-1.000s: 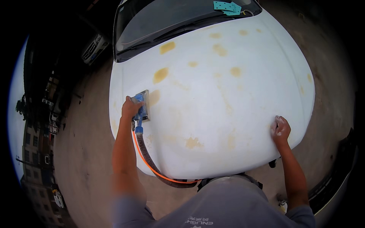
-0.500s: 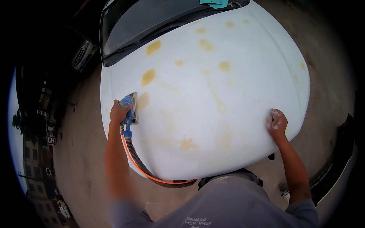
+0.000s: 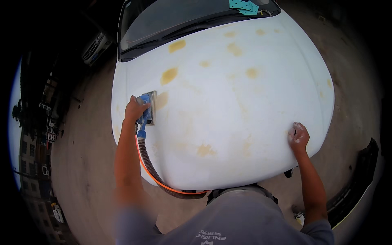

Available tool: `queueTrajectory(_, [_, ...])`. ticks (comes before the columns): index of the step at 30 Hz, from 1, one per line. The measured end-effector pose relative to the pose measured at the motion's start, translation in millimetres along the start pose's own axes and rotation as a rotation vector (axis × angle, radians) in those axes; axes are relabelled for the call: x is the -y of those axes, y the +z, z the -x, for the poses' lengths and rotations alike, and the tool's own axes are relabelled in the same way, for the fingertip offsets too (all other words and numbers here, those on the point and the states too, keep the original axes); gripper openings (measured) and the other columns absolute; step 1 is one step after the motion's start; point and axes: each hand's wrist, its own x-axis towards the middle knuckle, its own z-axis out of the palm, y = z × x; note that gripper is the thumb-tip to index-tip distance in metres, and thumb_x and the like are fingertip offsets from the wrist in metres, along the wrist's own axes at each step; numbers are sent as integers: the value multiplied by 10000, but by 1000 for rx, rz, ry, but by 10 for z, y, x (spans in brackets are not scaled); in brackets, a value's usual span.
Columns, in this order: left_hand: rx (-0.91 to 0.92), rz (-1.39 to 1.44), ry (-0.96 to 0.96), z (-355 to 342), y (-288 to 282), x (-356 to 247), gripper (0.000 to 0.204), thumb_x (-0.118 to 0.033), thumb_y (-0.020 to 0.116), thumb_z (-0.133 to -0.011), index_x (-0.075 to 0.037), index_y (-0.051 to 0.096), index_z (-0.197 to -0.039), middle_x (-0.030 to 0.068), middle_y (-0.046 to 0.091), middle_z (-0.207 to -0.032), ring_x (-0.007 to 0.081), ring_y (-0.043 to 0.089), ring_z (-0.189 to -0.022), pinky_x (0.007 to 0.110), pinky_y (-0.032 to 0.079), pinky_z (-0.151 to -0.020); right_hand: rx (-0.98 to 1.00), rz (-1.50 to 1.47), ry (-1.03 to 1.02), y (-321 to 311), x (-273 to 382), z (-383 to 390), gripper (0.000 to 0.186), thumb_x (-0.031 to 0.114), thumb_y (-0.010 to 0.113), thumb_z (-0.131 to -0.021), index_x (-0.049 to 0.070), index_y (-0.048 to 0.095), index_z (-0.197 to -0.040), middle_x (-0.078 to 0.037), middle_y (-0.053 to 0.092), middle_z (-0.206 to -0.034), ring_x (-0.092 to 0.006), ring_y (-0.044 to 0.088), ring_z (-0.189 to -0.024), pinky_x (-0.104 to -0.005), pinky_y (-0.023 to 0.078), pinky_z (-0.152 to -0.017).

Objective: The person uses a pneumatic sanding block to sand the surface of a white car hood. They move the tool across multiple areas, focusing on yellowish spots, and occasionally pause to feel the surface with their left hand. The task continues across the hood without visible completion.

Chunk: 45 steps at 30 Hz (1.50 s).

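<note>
My left hand [image 3: 136,108] grips a blue pad sander [image 3: 145,106] lying against the left part of a white car hood [image 3: 212,114], beside a faint tan patch. A ribbed dust hose [image 3: 148,159] and a thin orange line [image 3: 143,165] run from the tool down along the hood's near edge. My right hand [image 3: 298,136], dusted with white powder, rests curled on the right part of the hood; whatever it holds, if anything, is hidden. Yellowish patches [image 3: 169,76] are scattered over the hood.
The dark windshield [image 3: 171,20] has teal perforated sheets [image 3: 243,6] at its upper right. Another vehicle [image 3: 94,51] stands at upper left on concrete ground [image 3: 81,155]. A black car body part [image 3: 351,181] lies at lower right, and buildings [image 3: 30,159] show at far left.
The view swung slightly and came back partway. Both hands and the sander are at about the same places on the hood, with the grips unchanged.
</note>
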Motion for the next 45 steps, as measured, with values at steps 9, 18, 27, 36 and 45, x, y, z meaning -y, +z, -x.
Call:
queueTrajectory(9, [58, -14, 82, 136, 83, -112, 745, -414, 903, -776, 22, 509, -1235, 267, 722, -1093, 421, 717, -1027, 468, 565, -898, 153, -20, 83, -33, -21, -2, 353, -49, 740, -743, -17, 688, -1091, -165, 675, -1072, -309, 688, -943, -375, 564, -803])
queueTrajectory(18, [15, -11, 86, 19, -30, -25, 765, -439, 901, -780, 43, 503, -1221, 262, 724, -1101, 414, 724, -1018, 471, 564, -907, -52, 5, 2, -104, 109, -104, 247, -19, 701, -708, 9, 690, -953, -112, 631, -763, -326, 638, -701, -381, 530, -642])
queueTrajectory(27, [-38, -13, 22, 38, 8, -88, 819, -440, 907, -763, 53, 500, -1275, 270, 724, -1121, 405, 727, -1021, 458, 569, -908, 49, -133, 195, -124, 120, -98, 168, -8, 696, -703, 14, 657, -865, -88, 628, -742, -314, 639, -696, -390, 520, -629])
queueTrajectory(36, [10, 20, 175, 79, 67, -269, 765, -400, 915, -759, 46, 512, -1233, 254, 731, -1058, 391, 734, -969, 447, 574, -879, 120, 24, 117, -225, 198, -169, 240, 11, 713, -688, -1, 713, -928, -96, 655, -777, -326, 660, -745, -405, 546, -687])
queueTrajectory(45, [-45, -42, -31, 24, 41, -172, 785, -414, 909, -764, 51, 510, -1255, 270, 727, -1135, 398, 742, -1010, 453, 583, -907, 112, -3, 163, -244, 238, -131, 143, 6, 700, -726, 4, 723, -868, -107, 678, -775, -331, 674, -768, -383, 551, -689])
